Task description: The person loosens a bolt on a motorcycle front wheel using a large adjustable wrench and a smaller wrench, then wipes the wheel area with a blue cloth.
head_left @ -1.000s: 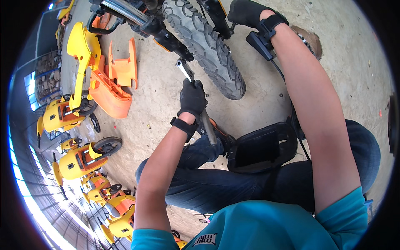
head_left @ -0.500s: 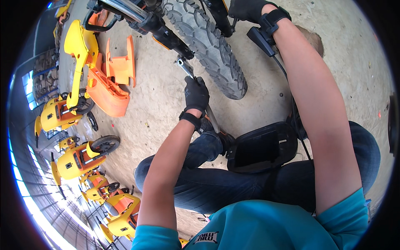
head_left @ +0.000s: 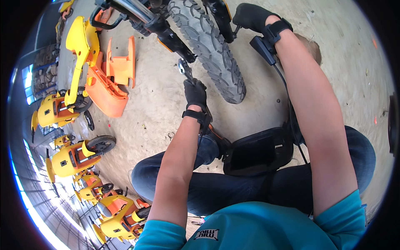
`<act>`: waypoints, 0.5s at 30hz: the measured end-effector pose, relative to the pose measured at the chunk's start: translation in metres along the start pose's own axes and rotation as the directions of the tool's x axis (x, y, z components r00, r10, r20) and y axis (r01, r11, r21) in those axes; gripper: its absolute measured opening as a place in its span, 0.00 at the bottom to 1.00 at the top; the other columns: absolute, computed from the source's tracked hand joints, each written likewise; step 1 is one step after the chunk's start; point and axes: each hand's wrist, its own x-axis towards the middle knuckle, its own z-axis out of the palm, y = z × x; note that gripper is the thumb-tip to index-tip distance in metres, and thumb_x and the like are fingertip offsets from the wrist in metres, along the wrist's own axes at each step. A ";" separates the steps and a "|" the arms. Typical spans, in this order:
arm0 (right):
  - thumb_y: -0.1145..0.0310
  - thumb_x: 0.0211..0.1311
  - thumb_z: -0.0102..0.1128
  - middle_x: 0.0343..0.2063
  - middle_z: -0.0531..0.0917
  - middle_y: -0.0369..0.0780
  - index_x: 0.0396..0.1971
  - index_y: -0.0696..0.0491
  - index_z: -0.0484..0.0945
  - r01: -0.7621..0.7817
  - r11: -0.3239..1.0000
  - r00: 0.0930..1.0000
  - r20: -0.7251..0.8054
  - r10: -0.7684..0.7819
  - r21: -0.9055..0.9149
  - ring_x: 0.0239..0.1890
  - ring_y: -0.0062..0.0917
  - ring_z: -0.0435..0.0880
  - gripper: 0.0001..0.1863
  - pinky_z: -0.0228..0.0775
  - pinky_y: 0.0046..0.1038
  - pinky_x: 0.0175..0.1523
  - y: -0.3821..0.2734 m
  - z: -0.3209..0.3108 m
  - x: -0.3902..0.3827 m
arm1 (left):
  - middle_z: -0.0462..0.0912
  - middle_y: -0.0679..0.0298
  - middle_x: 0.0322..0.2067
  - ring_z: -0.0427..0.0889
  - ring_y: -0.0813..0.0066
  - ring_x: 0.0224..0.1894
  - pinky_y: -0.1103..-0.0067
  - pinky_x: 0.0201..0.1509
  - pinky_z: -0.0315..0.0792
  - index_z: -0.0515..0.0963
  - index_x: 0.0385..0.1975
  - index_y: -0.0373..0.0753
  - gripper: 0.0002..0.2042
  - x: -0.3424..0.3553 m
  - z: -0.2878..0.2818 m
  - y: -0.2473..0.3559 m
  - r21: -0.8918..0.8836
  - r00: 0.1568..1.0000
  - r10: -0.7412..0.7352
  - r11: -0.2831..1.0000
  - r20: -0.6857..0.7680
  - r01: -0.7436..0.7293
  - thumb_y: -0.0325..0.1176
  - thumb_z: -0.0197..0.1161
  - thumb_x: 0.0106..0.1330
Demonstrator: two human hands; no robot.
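My gloved left hand [head_left: 195, 94] grips a silver wrench [head_left: 181, 67], whose ring head is just below the lower end of the left fork leg [head_left: 174, 41], left of the knobby front tire [head_left: 220, 66]. Whether the wrench touches the fork, I cannot tell. My gloved right hand [head_left: 251, 16] is closed at the bottom of the right fork leg [head_left: 221, 23], round a small dark piece that I cannot make out. A black cabled device [head_left: 262, 49] hangs beside that wrist, and a black bag-like case [head_left: 258, 152] lies by my bent legs.
Yellow and orange body panels [head_left: 118, 66] lie on the dusty concrete floor [head_left: 146, 104] to the left. Several yellow scooters [head_left: 71, 158] stand along the left side. A brownish patch [head_left: 310, 50] marks the floor beyond my right wrist.
My left hand and wrench have shifted slightly right and then down, with the wrench now more upright. My right hand has moved a little down and right.
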 end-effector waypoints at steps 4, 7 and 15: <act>0.68 0.54 0.50 0.25 0.77 0.48 0.27 0.55 0.79 0.050 0.999 0.982 -0.184 -0.045 0.023 0.33 0.38 0.77 0.09 0.69 0.35 0.39 0.003 0.015 -0.015 | 0.70 0.61 0.19 0.72 0.72 0.18 0.77 0.20 0.71 0.63 0.34 0.40 0.06 -0.014 -0.018 -0.012 -0.348 0.966 -0.258 0.906 -0.005 0.240 0.20 0.47 0.60; 0.67 0.55 0.50 0.27 0.77 0.48 0.27 0.57 0.78 0.114 0.993 0.963 -0.243 -0.118 -0.031 0.34 0.40 0.77 0.10 0.70 0.35 0.40 0.005 0.009 -0.022 | 0.69 0.60 0.18 0.72 0.71 0.16 0.77 0.19 0.71 0.62 0.31 0.38 0.03 -0.007 -0.034 0.008 -0.405 0.975 -0.211 0.887 0.069 0.220 0.22 0.47 0.61; 0.62 0.52 0.50 0.29 0.80 0.53 0.25 0.60 0.80 -0.278 0.895 0.939 -0.097 0.330 0.350 0.35 0.46 0.79 0.15 0.70 0.38 0.44 -0.029 -0.011 -0.027 | 0.75 0.59 0.30 0.78 0.66 0.31 0.67 0.40 0.79 0.69 0.34 0.38 0.04 -0.013 -0.097 0.094 -0.194 0.842 -0.208 0.919 0.498 0.342 0.28 0.48 0.65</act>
